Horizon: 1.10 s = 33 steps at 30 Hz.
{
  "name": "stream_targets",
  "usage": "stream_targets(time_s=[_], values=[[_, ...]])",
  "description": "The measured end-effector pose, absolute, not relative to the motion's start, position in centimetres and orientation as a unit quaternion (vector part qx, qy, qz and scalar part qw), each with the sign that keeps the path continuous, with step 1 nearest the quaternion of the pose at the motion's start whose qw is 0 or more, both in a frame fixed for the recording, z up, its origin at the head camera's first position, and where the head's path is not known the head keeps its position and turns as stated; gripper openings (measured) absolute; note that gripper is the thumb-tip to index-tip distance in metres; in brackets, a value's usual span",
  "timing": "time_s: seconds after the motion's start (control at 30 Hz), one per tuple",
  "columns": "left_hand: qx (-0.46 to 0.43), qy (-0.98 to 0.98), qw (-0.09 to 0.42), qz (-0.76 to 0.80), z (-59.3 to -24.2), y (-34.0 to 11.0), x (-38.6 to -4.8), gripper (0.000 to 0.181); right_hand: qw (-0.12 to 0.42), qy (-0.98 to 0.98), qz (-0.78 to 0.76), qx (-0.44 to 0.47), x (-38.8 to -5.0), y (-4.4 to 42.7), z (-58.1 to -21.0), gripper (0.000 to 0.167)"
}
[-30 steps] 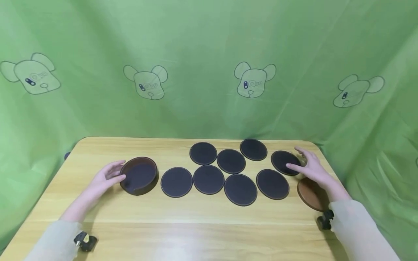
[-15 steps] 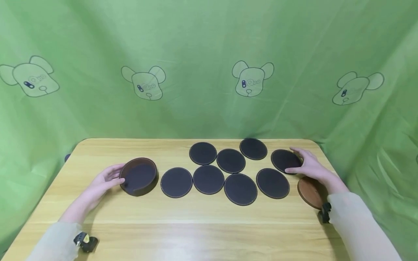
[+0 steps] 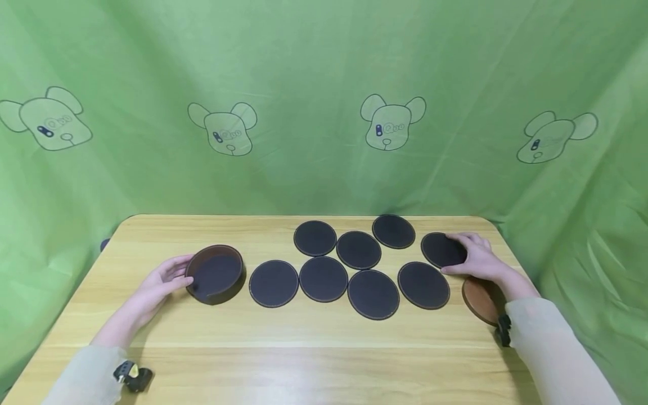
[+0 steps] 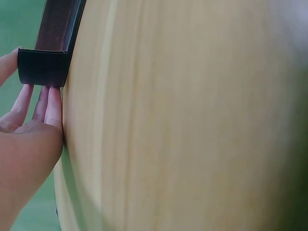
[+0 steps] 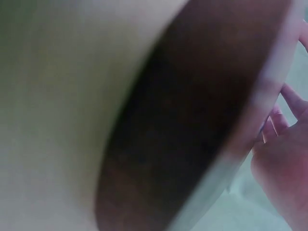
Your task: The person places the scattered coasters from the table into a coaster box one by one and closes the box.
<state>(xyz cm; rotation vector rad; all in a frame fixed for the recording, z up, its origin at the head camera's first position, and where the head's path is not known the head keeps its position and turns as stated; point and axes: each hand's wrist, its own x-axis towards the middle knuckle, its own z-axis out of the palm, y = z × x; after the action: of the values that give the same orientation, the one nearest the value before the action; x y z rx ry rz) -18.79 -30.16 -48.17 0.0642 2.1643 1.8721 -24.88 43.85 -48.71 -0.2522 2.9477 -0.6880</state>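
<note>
A round dark-brown coaster holder (image 3: 215,277) stands on the left of the table in the head view. My left hand (image 3: 159,284) grips its near-left side, thumb at the rim and fingers along the wall. In the left wrist view the fingers (image 4: 54,108) touch the holder's dark wall (image 4: 42,67). Far right lies a dark round coaster (image 3: 439,250), flat on the wood. My right hand (image 3: 478,260) spans its right part, thumb and forefinger at opposite edges. A brown round lid (image 3: 478,301) sits under my right wrist; the arm hides part of it.
Several more dark coasters lie flat in two loose rows, such as a front one (image 3: 274,283) and a back one (image 3: 393,231). The wooden table (image 3: 283,360) ends at a green curtain (image 3: 314,169) behind and beside it.
My right hand has come down and left onto the far-right coaster, its fingers closing in at the edges. My left hand has closed slightly on the holder. The coasters lie as before.
</note>
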Motion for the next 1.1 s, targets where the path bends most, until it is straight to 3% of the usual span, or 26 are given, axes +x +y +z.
stream_targets(time_s=[0.63,1.1], values=[[0.020,0.722,0.115,0.682,-48.5,-29.7,-17.9,0.052,0.043,0.968,-0.223,-0.104,-25.1,43.4,-48.4,0.102],[0.034,0.690,0.109,0.715,-48.8,-29.7,-17.5,0.048,0.039,0.969,-0.229,-0.087,-25.4,42.6,-48.5,0.111]])
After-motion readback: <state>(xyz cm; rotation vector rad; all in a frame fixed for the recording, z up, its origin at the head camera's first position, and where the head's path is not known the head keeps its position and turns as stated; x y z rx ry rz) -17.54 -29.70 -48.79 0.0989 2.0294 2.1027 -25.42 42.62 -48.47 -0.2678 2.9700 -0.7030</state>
